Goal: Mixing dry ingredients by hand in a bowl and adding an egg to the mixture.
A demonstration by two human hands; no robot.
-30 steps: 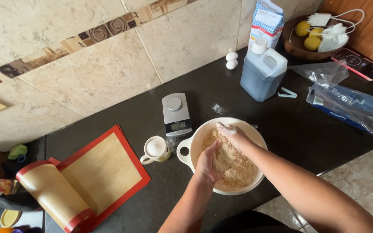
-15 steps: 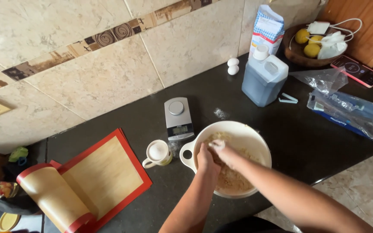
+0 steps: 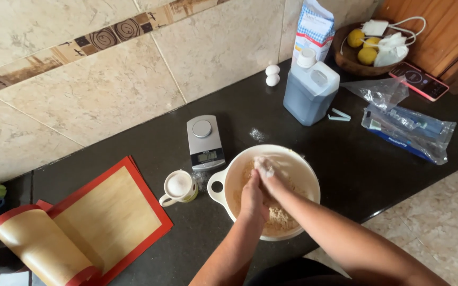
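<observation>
A white mixing bowl (image 3: 298,164) with a side handle stands on the dark counter, holding crumbly beige dough (image 3: 282,217). Both my hands are inside it, pressed close together. My left hand (image 3: 252,198) has its fingers curled down into the dough. My right hand (image 3: 269,173), dusted with flour, is bunched against the left, pinching dough. What lies under the palms is hidden.
Left of the bowl stand a small cup of white powder (image 3: 178,186) and a kitchen scale (image 3: 204,142). A red-edged baking mat (image 3: 88,222) lies partly rolled at left. Behind are a blue jug (image 3: 309,90), two eggs (image 3: 272,74), plastic bags (image 3: 406,127), a phone (image 3: 421,80).
My hands have drawn together from the bowl's far side and middle to its left-centre, working the dough. The view has shifted slightly.
</observation>
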